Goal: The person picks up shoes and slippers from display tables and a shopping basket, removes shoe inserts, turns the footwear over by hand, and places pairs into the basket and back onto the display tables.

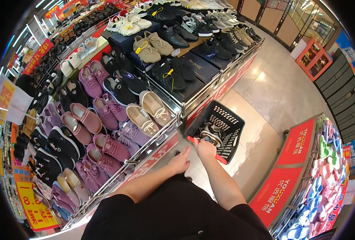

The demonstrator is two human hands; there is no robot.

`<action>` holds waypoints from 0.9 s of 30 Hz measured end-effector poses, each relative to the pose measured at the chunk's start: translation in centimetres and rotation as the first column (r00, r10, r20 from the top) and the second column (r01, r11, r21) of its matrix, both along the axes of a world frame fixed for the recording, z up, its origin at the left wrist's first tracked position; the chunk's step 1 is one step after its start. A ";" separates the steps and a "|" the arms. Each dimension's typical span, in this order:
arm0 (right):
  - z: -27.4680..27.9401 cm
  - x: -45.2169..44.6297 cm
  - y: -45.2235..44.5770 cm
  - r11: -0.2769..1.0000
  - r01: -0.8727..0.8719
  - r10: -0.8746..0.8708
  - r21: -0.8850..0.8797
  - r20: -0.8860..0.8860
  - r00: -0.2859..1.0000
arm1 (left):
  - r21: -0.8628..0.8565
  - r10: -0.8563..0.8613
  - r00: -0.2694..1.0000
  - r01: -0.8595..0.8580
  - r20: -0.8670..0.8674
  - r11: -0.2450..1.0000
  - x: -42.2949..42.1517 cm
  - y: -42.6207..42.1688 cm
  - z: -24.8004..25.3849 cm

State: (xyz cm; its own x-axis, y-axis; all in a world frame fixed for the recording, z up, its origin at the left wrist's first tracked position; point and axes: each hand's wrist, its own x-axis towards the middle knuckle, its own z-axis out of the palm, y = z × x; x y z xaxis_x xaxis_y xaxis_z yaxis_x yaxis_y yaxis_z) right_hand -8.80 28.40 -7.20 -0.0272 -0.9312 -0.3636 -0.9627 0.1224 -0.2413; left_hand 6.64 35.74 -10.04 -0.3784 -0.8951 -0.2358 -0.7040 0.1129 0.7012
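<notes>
My right hand (206,148) is wrapped around the red handle (220,159) of a black shopping basket (231,120). The basket has perforated walls and hangs or stands low in front of me; I cannot tell whether it touches the floor. Inside it lies at least one sneaker (212,135) in white, dark and brown tones, partly hidden by my hand. My left hand (180,161) is just left of the handle, fingers stretched forward and holding nothing visible. It is near the metal-edged shoe stand, apart from the shoes.
On the left, a display slopes with purple sneakers (110,147), black slip-ons (63,144) and woven beige shoes (142,119). Black shoes (173,74) sit on boxes behind the metal rail (182,110). A red-panelled bin (295,146) of slippers stands right, beside the tiled floor (261,104).
</notes>
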 end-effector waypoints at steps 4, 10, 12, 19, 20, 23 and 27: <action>0.8 -1.7 -2.8 1.000 0.018 -0.018 0.013 0.000 1.000 | -0.062 -0.023 0.999 0.022 -0.023 0.998 -2.0 -4.1 -0.8; 0.3 -4.8 -8.6 0.999 0.029 -0.028 0.018 -0.029 0.999 | -0.024 -0.040 0.992 0.038 -0.117 0.999 -5.5 -11.1 -1.8; 0.1 -6.2 -10.8 0.999 0.034 -0.033 0.038 -0.037 0.999 | -0.001 -0.076 0.993 0.076 -0.091 0.997 -6.5 -13.3 -1.2; 0.5 -12.1 -17.5 0.994 0.097 -0.090 0.048 -0.130 0.987 | 0.045 -0.180 0.969 0.190 -0.171 0.981 -9.5 -21.0 0.5; 0.4 -13.0 -18.4 0.994 0.091 -0.081 0.054 -0.161 0.984 | 0.043 -0.179 0.968 0.190 -0.175 0.981 -9.7 -22.0 0.5; 0.6 -15.7 -21.2 0.995 0.090 -0.080 0.049 -0.172 0.982 | 0.145 -0.171 0.956 0.209 -0.237 0.967 -9.9 -23.9 1.2; 1.5 -19.0 -24.8 0.995 0.052 -0.038 0.084 -0.153 0.987 | 0.328 -0.133 0.963 0.208 -0.236 0.922 -9.8 -26.3 1.6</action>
